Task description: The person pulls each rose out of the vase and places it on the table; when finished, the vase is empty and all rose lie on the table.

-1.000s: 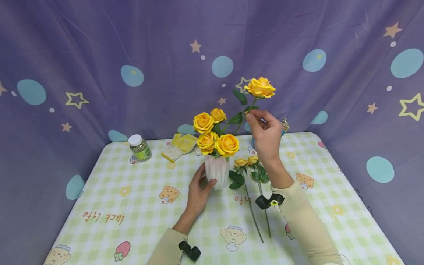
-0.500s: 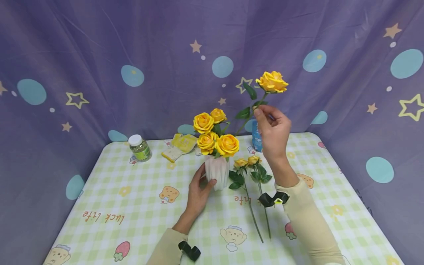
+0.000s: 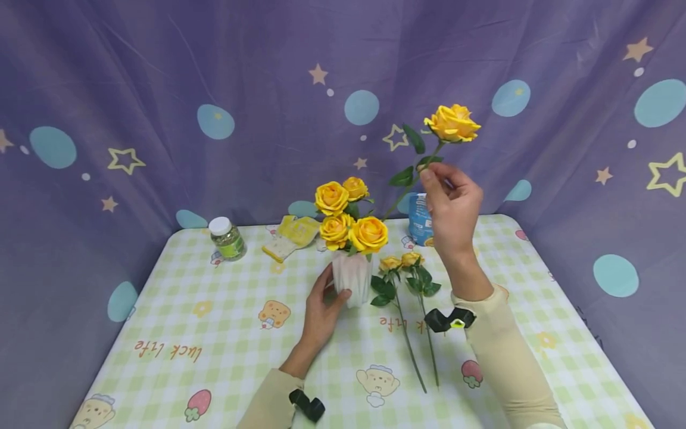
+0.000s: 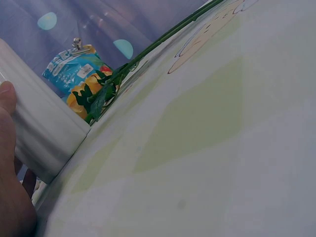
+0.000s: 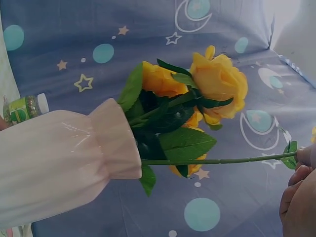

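Note:
My left hand (image 3: 318,319) grips the side of a white fluted vase (image 3: 351,283) standing on the table; in the left wrist view its thumb lies along the vase wall (image 4: 42,118). Several yellow roses (image 3: 370,234) are in the vase. Above and to the right, my right hand (image 3: 455,202) pinches the stem of another yellow rose (image 3: 452,123) below its bloom. That stem (image 5: 222,160) slants down to the vase's mouth in the right wrist view, its lower end hidden there. Two more yellow roses (image 3: 411,258) lie right of the vase, stems toward me.
A white-lidded jar (image 3: 227,239) stands at the back left, beside yellow-and-white packets (image 3: 295,232). Behind my right hand is a blue bag (image 3: 420,220), clipped at the top. The checked tablecloth (image 3: 171,304) reaches a purple curtain (image 3: 257,119) at the back.
My right hand has moved up and to the right with the rose, uncovering more of the blue bag. The left hand and the vase have stayed in place.

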### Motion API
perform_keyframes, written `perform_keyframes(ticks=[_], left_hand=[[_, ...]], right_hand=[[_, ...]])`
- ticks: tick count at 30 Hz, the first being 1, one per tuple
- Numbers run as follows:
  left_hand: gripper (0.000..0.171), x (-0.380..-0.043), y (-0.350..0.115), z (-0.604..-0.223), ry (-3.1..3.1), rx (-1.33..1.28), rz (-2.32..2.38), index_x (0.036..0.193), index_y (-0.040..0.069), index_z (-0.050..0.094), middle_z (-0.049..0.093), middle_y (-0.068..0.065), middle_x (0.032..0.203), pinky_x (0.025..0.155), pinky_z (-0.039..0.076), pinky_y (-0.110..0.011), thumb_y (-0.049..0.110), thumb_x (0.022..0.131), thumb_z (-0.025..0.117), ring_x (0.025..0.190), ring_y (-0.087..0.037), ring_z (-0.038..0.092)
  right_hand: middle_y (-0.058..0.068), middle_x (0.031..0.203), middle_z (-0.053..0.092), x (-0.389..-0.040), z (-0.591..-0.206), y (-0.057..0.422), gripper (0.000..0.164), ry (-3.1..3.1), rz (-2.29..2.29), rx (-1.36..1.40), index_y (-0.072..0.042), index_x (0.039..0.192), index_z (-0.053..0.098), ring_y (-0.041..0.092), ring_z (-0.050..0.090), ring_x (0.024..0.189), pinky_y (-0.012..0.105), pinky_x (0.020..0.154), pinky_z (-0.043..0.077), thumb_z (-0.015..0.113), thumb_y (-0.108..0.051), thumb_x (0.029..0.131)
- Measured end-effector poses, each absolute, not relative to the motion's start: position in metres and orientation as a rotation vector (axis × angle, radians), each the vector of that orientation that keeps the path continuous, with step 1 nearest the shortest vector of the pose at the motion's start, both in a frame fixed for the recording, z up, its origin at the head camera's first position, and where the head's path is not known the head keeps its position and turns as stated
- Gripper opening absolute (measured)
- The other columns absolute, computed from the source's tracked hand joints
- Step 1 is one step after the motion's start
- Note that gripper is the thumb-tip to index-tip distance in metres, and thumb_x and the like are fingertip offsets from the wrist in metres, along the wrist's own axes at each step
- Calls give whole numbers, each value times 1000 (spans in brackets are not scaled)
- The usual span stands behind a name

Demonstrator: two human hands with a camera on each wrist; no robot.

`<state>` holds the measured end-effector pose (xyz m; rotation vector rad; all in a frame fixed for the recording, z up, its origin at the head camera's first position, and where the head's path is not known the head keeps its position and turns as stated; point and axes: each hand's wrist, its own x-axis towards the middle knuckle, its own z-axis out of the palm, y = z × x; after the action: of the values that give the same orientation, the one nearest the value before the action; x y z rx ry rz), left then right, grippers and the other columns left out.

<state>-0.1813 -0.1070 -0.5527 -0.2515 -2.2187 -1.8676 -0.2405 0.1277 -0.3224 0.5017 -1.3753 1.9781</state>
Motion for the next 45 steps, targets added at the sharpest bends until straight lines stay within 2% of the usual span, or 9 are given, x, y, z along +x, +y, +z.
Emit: perform_keyframes(ticks=[6,7,12,14,18,30,39,45], left_hand=[[72,-182,-107,-553,-2225,-251,-1851,169,9,46,59,-15,162,119,50,-57,17,105,79,145,-35,59],[72,-183,-108,-556,-2224,-255,-1837,169,11,46,59,-14,161,118,51,-53,21,106,79,144,-33,59],[72,-183,-108,-556,-2223,-258,-1840,169,9,46,59,-15,161,119,50,-54,18,105,80,145,-34,59],[72,-181,-107,-553,-2227,-247,-1854,168,8,46,59,-16,161,120,49,-59,14,104,79,145,-36,58],[73,-181,-106,-552,-2235,-238,-1849,169,8,46,59,-16,161,120,49,-59,14,105,79,145,-36,58],[73,-181,-106,-551,-2238,-227,-1864,169,9,45,58,-14,162,121,48,-59,15,105,79,146,-34,57],[73,-182,-106,-552,-2228,-241,-1870,169,10,45,58,-13,163,121,49,-57,14,105,79,146,-32,58],[73,-181,-107,-552,-2236,-224,-1875,169,10,45,58,-13,163,122,48,-56,15,105,79,146,-31,58]], right_hand=[[3,87,76,-239,-316,133,3,-1274,2032,502,1,100,82,4,42,49,18,48,34,80,0,99],[3,86,75,-239,-314,134,3,-1266,2031,497,2,100,82,4,42,49,18,48,34,79,1,99],[5,83,72,-238,-308,140,3,-1217,2034,469,6,98,80,6,43,47,17,47,36,77,6,98],[6,83,71,-238,-305,143,6,-1200,2037,461,6,98,80,7,43,46,17,47,36,74,9,98],[6,81,70,-236,-300,149,13,-1183,2029,440,5,96,80,8,43,46,18,46,37,70,13,98],[6,78,67,-235,-299,159,12,-1153,2023,418,7,95,79,7,43,45,17,45,36,69,14,98],[5,76,65,-235,-321,168,10,-1213,2046,379,6,94,78,8,42,44,17,44,36,71,11,99],[0,74,62,-237,-342,178,14,-1344,1981,334,-2,94,79,6,43,45,17,44,32,70,6,102]])
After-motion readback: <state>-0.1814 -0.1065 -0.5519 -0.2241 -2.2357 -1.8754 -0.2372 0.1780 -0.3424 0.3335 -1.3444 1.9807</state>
